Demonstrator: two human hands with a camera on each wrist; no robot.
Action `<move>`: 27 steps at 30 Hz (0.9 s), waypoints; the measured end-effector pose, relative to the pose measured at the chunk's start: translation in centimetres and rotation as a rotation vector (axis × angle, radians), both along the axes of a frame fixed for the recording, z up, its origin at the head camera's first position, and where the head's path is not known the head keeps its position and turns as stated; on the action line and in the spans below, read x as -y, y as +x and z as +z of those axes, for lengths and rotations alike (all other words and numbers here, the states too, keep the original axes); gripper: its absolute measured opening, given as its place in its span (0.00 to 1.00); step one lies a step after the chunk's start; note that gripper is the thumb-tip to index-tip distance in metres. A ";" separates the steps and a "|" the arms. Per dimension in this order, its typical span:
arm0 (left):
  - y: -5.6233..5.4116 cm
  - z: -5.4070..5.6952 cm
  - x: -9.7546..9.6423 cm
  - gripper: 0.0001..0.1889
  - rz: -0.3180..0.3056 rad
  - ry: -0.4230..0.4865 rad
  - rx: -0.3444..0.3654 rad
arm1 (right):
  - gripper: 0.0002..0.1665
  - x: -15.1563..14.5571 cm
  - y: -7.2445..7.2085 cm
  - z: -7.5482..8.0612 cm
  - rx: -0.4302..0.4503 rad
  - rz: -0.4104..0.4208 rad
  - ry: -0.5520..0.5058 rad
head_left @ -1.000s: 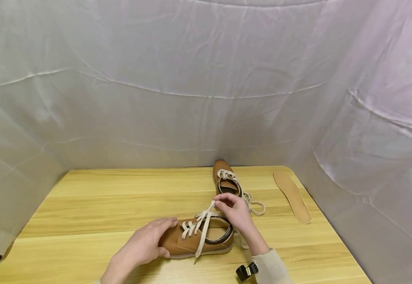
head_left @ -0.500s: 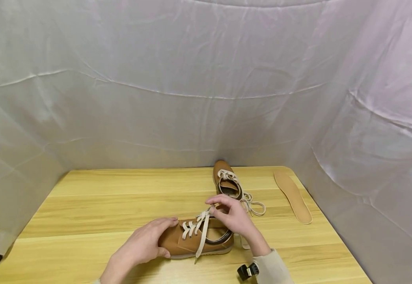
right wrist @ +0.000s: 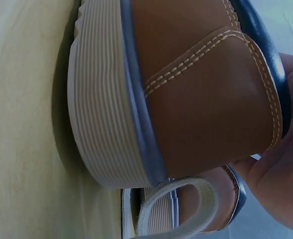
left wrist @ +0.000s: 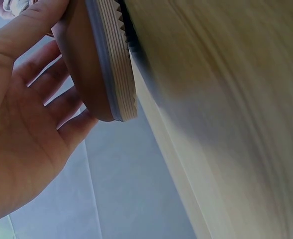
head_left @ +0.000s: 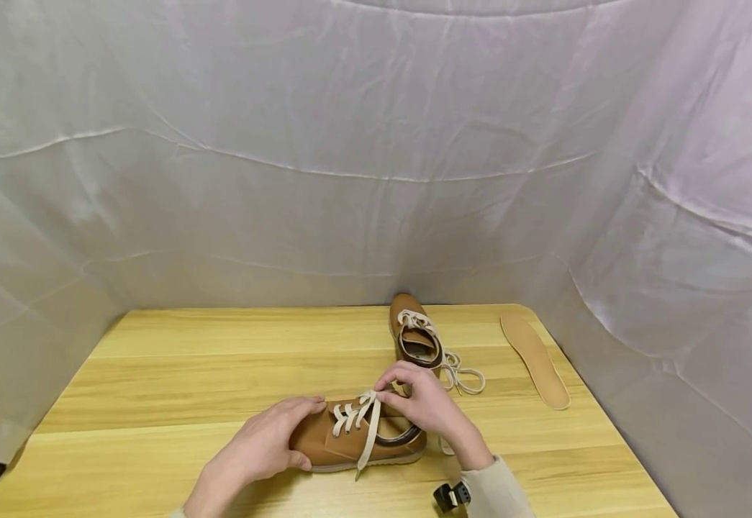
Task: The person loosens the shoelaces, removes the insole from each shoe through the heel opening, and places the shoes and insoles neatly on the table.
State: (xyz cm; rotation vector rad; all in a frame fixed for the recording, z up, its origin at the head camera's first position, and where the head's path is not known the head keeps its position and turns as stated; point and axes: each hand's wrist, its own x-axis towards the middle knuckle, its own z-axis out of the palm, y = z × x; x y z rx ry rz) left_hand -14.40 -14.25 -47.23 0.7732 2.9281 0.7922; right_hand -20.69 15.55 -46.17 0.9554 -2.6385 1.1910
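Note:
A brown leather shoe (head_left: 314, 440) lies sideways on the table, toe to the left, with a cream shoelace (head_left: 369, 444) threaded through its eyelets. My left hand (head_left: 262, 440) grips the toe, thumb on the near side and fingers on the far side; the left wrist view shows the toe (left wrist: 84, 64) against the fingers. Above the opening, my right hand (head_left: 426, 404) pinches the lace at the top of the lacing. One lace end hangs down the near side. In the right wrist view the heel (right wrist: 201, 109) covers most of the right hand (right wrist: 285, 174).
A second brown shoe (head_left: 403, 305) stands behind, its loose laces (head_left: 473, 381) looped to its right. A tan insole (head_left: 536, 360) lies at the table's right side. Grey cloth (head_left: 350, 216) surrounds the wooden table (head_left: 188, 374).
My right hand has lowered the raised lace toward the shoe and shifted slightly left, its fingers regrasping at the top of the lacing. The left hand and the shoe have stayed put.

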 end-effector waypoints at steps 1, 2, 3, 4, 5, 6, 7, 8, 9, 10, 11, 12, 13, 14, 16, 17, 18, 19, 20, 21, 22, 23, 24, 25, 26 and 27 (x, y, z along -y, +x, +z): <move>0.0 0.0 0.0 0.50 0.001 -0.002 0.000 | 0.06 0.0 0.0 0.0 0.001 -0.004 0.006; 0.0 0.0 0.0 0.50 0.002 0.000 0.002 | 0.06 0.0 0.0 0.0 0.001 -0.006 0.008; 0.0 0.0 0.0 0.50 0.002 0.000 0.001 | 0.06 0.0 0.0 0.0 0.003 -0.007 0.009; 0.0 0.0 0.0 0.49 0.002 0.002 0.001 | 0.05 0.0 0.0 0.0 0.002 -0.007 0.007; 0.0 0.0 0.0 0.49 0.001 0.002 0.000 | 0.05 0.0 0.0 0.0 0.001 -0.007 0.006; 0.0 0.0 0.0 0.49 0.001 0.002 0.000 | 0.04 0.0 0.0 0.0 0.001 -0.007 0.003; 0.0 0.0 0.0 0.49 -0.001 0.001 -0.001 | 0.03 0.0 0.0 0.0 -0.001 -0.008 -0.001; 0.0 0.0 0.0 0.49 -0.001 -0.001 -0.002 | 0.03 0.0 0.0 0.0 -0.003 -0.012 -0.006; 0.0 0.0 0.0 0.49 -0.002 -0.002 -0.003 | 0.02 0.0 -0.1 0.0 -0.004 -0.018 -0.015; 0.0 -0.1 0.0 0.49 -0.003 -0.003 -0.003 | 0.02 -0.1 -0.1 0.0 -0.009 -0.028 -0.024; 0.0 0.0 0.0 0.49 -0.003 -0.005 -0.002 | 0.02 -0.1 -0.1 0.1 -0.016 -0.039 -0.037; 0.0 0.0 0.0 0.49 -0.003 -0.007 -0.001 | 0.02 -0.1 -0.1 0.1 -0.023 -0.050 -0.055; 0.1 0.0 0.0 0.50 -0.003 -0.006 0.000 | 0.01 -0.1 -0.1 0.1 -0.032 -0.063 -0.074; 0.1 0.0 0.0 0.50 -0.002 -0.006 0.000 | 0.02 -0.1 -0.2 0.1 -0.039 -0.079 -0.096; 0.1 0.1 0.0 0.50 -0.004 -0.004 0.003 | 0.04 -0.2 -0.3 0.1 -0.054 -0.109 -0.142; 0.1 0.1 0.0 0.49 -0.005 -0.004 0.003 | 0.05 -0.2 -0.4 0.0 -0.059 -0.124 -0.168; 0.1 0.1 0.0 0.49 -0.005 -0.004 0.004 | 0.05 -0.3 -0.4 0.0 -0.059 -0.140 -0.199; 0.2 0.1 0.0 0.49 -0.006 -0.003 0.005 | 0.05 -0.2 -0.5 0.0 -0.058 -0.164 -0.227; 0.2 0.1 0.1 0.49 -0.007 -0.004 0.004 | 0.05 -0.2 -0.5 -0.1 -0.057 -0.182 -0.259; 0.2 0.1 0.1 0.49 -0.007 -0.003 0.005 | 0.04 -0.2 -0.6 -0.2 -0.049 -0.200 -0.291; 0.2 0.1 0.1 0.49 -0.007 -0.002 0.005 | 0.04 -0.2 -0.6 -0.2 -0.038 -0.221 -0.323; 0.3 0.1 0.1 0.49 -0.006 -0.002 0.006 | 0.03 -0.2 -0.7 -0.2 -0.026 -0.238 -0.358; 0.3 0.0 0.2 0.49 -0.006 -0.001 0.005 | 0.03 -0.2 -0.7 -0.2 -0.011 -0.256 -0.389; 0.3 0.0 0.2 0.49 -0.006 0.000 0.005 | 0.03 -0.3 -0.7 -0.2 0.002 -0.276 -0.410; 0.3 0.0 0.2 0.49 -0.005 0.001 0.007 | 0.03 -0.3 -0.7 -0.2 0.013 -0.290 -0.429; 0.3 0.0 0.2 0.49 -0.005 0.003 0.009 | 0.03 -0.3 -0.8 -0.2 0.026 -0.310 -0.440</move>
